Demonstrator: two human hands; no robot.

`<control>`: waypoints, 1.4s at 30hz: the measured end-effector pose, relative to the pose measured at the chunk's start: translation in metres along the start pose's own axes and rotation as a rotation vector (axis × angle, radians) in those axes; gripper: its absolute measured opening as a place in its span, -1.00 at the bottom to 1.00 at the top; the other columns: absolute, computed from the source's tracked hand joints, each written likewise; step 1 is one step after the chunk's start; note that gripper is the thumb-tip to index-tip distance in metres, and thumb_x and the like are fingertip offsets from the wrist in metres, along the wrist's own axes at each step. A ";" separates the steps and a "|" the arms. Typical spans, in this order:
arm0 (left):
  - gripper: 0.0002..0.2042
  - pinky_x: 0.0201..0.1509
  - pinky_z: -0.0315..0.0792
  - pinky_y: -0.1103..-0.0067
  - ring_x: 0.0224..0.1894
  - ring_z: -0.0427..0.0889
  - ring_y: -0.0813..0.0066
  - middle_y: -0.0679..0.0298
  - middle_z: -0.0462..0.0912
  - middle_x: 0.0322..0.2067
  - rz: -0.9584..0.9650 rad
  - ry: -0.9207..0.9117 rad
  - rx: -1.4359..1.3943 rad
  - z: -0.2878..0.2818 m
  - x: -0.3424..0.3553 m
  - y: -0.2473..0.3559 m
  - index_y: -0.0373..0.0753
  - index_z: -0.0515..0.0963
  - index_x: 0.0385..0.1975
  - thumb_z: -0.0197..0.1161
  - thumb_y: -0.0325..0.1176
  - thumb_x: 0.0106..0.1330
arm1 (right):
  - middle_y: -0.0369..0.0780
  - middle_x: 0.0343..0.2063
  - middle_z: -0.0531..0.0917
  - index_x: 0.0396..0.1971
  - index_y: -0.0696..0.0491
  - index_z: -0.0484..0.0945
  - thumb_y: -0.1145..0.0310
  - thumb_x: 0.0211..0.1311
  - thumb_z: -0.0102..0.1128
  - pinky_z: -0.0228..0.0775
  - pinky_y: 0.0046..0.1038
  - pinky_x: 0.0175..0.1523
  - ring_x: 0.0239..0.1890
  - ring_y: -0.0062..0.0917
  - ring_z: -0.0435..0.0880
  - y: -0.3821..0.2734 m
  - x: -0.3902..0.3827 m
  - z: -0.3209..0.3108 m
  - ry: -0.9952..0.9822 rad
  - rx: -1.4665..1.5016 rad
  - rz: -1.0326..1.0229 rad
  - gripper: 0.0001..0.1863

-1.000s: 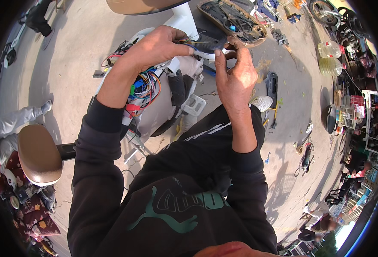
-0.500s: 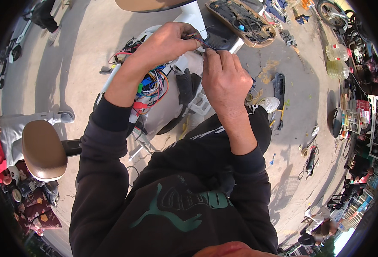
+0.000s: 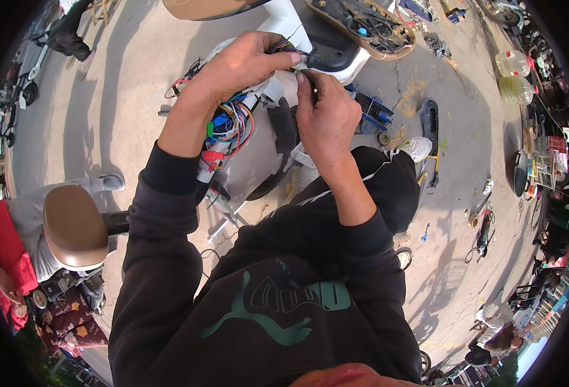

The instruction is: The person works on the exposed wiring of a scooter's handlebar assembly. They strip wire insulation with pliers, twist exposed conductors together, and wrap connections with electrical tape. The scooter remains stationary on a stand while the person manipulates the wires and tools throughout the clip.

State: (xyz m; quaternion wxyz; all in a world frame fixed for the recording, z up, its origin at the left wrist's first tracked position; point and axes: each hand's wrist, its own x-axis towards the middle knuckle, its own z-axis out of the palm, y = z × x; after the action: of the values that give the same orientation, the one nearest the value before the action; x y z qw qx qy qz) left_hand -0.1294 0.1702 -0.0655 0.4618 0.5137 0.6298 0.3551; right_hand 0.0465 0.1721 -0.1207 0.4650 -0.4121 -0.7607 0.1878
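My left hand (image 3: pixel 249 63) is closed around a bundle of thin coloured wires (image 3: pixel 287 48). Their loose ends fan out past the thumb toward the right. Just below those ends, my right hand (image 3: pixel 326 116) is closed in a pinch, thumb against fingers; what lies in the pinch is too small to make out. Under my left wrist hangs a tangle of wires (image 3: pixel 236 126) with a blue connector (image 3: pixel 220 120), a green connector (image 3: pixel 210 129) and a red connector (image 3: pixel 212 157). The wires come from a white scooter frame (image 3: pixel 287 24), partly hidden by my hands.
Brown seats, one at the top (image 3: pixel 207 8) and one at left (image 3: pixel 75 226), flank the scooter. A dirty tan shell (image 3: pixel 365 29) lies beyond it. Tools (image 3: pixel 485 233) lie on the ground at right, with bottles (image 3: pixel 515 89) farther back. A person in red (image 3: pixel 10 251) is at left.
My right hand has shifted slightly left and its fingertips sit lower than the wires. The wire ends now fan out more visibly. My view has shifted a little, uncovering a blue part at right.
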 end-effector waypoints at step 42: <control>-0.59 -0.51 0.04 0.67 -0.58 0.23 0.76 0.50 0.33 -0.61 0.021 -0.057 -0.041 0.009 -0.006 -0.003 -0.37 0.61 -0.24 0.44 -0.07 0.28 | -0.31 -0.61 0.59 -0.33 0.06 0.59 0.18 0.51 0.16 0.32 -0.50 -0.53 -0.61 -0.61 0.54 0.005 -0.010 -0.013 -0.360 1.120 0.965 -0.73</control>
State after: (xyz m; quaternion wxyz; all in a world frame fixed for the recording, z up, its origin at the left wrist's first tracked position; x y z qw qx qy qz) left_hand -0.1217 0.1633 -0.0702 0.4864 0.5205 0.6035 0.3580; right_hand 0.0626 0.1654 -0.1230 0.3394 -0.3646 -0.3514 0.7927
